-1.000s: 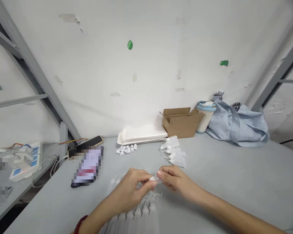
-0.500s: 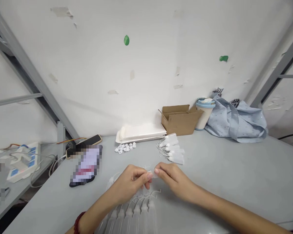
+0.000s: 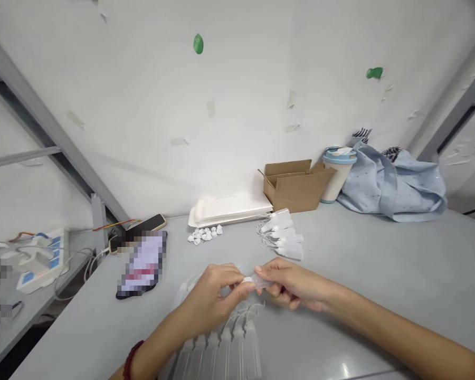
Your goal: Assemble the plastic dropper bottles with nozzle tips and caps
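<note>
Over the near middle of the table, a small clear plastic squeeze bottle [image 3: 262,283] is held between my two hands. My left hand [image 3: 217,295] is closed in a pinch on its white neck or cap end. The fingers of my right hand [image 3: 296,285] are closed round the bottle's body. Below my left hand lies a row of translucent squeeze bottles [image 3: 225,353] with thin tethered caps, partly hidden by the hand and forearm. Beyond my hands are a cluster of similar bottles [image 3: 283,232] and a heap of small white caps [image 3: 206,234].
White flat cartons [image 3: 233,207] and an open cardboard box [image 3: 296,190] stand against the wall. Right of them are a lidded cup [image 3: 337,174] and a light blue cloth bag [image 3: 396,184]. A phone [image 3: 150,224] and a power strip [image 3: 43,261] with cables lie left.
My right hand has turned and now holds the bottle's body in plain view, pressed up to my left hand's pinch. The camera view has shifted slightly.
</note>
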`<state>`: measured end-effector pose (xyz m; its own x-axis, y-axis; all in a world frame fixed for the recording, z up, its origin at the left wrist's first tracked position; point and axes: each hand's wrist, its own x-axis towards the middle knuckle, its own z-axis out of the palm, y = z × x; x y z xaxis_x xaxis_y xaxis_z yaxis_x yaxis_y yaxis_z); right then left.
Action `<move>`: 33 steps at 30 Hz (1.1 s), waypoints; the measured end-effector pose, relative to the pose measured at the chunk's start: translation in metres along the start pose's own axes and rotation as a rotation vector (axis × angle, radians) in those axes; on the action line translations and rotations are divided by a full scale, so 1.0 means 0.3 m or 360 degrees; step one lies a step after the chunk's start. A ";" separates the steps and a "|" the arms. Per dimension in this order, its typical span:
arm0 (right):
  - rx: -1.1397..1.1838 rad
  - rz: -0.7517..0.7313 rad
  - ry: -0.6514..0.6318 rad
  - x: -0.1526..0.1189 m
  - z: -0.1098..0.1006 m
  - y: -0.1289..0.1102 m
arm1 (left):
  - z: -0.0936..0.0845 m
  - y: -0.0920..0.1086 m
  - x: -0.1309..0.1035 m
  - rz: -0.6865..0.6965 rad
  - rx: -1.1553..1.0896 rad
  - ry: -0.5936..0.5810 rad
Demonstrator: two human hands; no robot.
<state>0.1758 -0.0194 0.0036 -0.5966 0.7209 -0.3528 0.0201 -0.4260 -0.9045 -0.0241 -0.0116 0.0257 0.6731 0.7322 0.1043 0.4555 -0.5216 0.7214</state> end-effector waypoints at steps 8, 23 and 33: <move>-0.0554 -0.0607 0.0617 -0.005 -0.052 -0.054 | -0.115 -0.122 0.022 -0.0225 0.0270 0.0343; -0.1041 -0.0712 0.1015 -0.015 -0.113 -0.085 | -0.130 -0.367 0.068 0.0017 0.0798 0.0419; -0.1734 -0.0904 0.1451 0.030 -0.278 -0.056 | -0.123 -0.336 0.068 0.0067 0.0804 0.0373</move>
<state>0.2370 0.0400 -0.0043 -0.0558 0.8983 0.4358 0.7702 0.3165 -0.5537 -0.0777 0.0720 -0.0196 0.5753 0.7539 0.3173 0.6924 -0.6554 0.3017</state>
